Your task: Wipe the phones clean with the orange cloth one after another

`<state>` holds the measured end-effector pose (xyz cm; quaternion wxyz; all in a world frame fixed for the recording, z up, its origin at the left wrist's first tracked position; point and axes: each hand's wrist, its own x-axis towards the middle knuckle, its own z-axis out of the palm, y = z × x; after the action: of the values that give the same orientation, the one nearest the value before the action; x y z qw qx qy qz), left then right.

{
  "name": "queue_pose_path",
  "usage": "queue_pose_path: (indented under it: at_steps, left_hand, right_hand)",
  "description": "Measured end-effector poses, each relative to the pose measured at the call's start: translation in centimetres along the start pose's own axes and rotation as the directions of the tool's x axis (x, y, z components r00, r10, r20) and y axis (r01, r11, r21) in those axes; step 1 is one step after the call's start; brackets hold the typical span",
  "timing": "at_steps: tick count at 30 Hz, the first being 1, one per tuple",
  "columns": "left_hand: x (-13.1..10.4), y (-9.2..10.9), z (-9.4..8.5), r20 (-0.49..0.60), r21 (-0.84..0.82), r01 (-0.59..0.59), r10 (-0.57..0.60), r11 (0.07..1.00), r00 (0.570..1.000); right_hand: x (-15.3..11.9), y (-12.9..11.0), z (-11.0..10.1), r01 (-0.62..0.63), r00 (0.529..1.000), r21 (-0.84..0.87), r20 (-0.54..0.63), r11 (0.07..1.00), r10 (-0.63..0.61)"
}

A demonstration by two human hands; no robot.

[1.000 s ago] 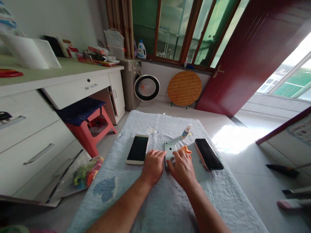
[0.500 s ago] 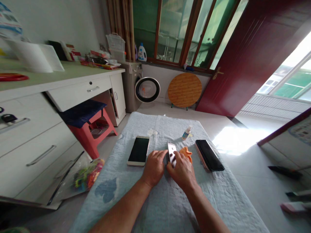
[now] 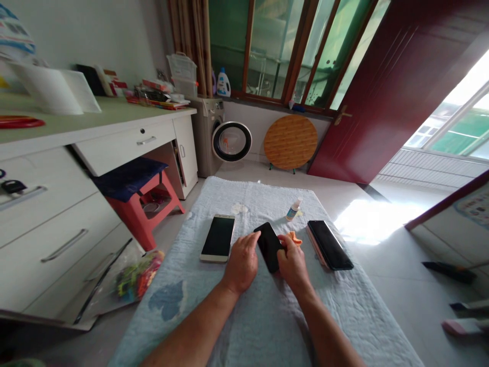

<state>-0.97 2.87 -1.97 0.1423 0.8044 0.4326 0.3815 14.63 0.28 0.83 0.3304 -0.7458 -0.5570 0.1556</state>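
Observation:
A smartphone (image 3: 269, 248) with a dark screen facing up is tilted in the middle of the cloth-covered surface. Thumb on top and fingers behind, my right hand (image 3: 294, 260) grips its right edge. The fingers of my left hand (image 3: 244, 257) are stretched out, their tips at the phone's upper left edge; its thumb is hidden. Just past my right hand lies a crumpled orange cloth (image 3: 295, 238), partly covered. To the left of my left hand lies a white-framed smartphone (image 3: 219, 237), screen up.
On the right, a black phone (image 3: 331, 244) rests over a pinkish case or item. A small spray bottle (image 3: 293, 209) stands behind the orange cloth. The pale blue patterned cloth (image 3: 183, 326) covers the surface. A red stool (image 3: 153, 209) stands at the left.
The smartphone in my right hand has turned over, from its shiny back to its dark screen. My right hand has gone from lying over it to gripping its right edge.

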Motion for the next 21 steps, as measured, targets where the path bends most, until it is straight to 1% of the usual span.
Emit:
queue_pose_path:
  at_steps: [5, 9, 13, 17, 21]
  left_hand:
    - [0.0, -0.1, 0.2, 0.031, 0.019, 0.004, -0.005, 1.0, 1.0]
    - [0.0, -0.1, 0.2, 0.04, 0.017, 0.0, 0.0, 1.0, 0.999]
    - [0.0, -0.2, 0.3, 0.035, 0.011, 0.005, -0.005, 1.0, 0.999]
    - [-0.1, -0.2, 0.4, 0.046, 0.008, 0.01, -0.011, 1.0, 0.999]
    - [-0.1, -0.2, 0.4, 0.051, 0.011, 0.011, -0.011, 1.0, 0.999]
  right_hand:
    - [0.1, 0.4, 0.2, 0.07, 0.998, -0.121, 0.005, 0.99, -0.07]
    - [-0.3, 0.4, 0.3, 0.072, 0.997, -0.243, 0.023, 0.967, -0.069]
    - [-0.8, -0.1, 0.4, 0.089, 0.996, -0.365, 0.046, 0.927, -0.078]
    - [-1.3, -0.7, 0.4, 0.111, 0.993, -0.404, 0.071, 0.908, -0.09]
    - [-1.5, -1.1, 0.4, 0.131, 0.991, -0.412, 0.073, 0.902, -0.11]
